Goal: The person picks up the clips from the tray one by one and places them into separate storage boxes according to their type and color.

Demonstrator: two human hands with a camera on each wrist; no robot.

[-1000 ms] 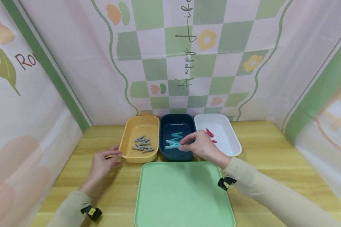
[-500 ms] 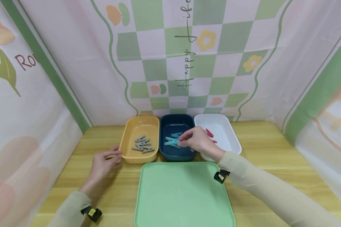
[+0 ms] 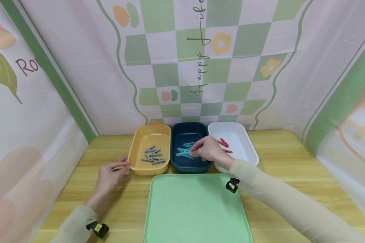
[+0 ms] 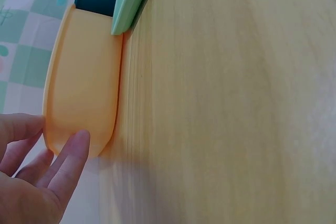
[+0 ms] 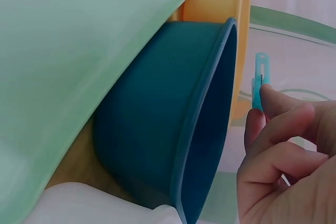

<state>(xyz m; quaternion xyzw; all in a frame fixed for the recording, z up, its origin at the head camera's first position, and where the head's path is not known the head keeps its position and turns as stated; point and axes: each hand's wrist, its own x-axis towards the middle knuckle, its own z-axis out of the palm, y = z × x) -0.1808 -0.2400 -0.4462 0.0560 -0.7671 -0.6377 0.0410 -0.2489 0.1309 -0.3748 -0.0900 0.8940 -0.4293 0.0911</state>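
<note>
My right hand (image 3: 211, 150) pinches a light turquoise clothespin (image 3: 182, 152) between thumb and fingertip, over the dark blue bin (image 3: 187, 166). In the right wrist view this clothespin (image 5: 261, 74) stands out from the fingertips, above the bin's rim. Other turquoise clothespins (image 3: 188, 144) lie inside the blue bin, partly covered by the hand. At the near left corner of the yellow bin (image 3: 153, 132), my left hand (image 3: 109, 173) touches the rim with loosely extended fingers. The left wrist view has its fingertips against the bin's end wall (image 4: 86, 77). Several grey clothespins (image 3: 153, 155) lie in the yellow bin.
A white bin (image 3: 244, 152) stands right of the blue one, with red clothespins (image 3: 223, 143) in it, partly behind the right hand. In front of the bins, a light green tray (image 3: 197, 209) lies on the wooden table (image 3: 276, 152). A patterned curtain (image 3: 164, 74) hangs behind.
My right hand has moved slightly up and left over the blue bin, carrying the pinched clothespin; its forearm has shifted left. The left hand has stayed at the yellow bin.
</note>
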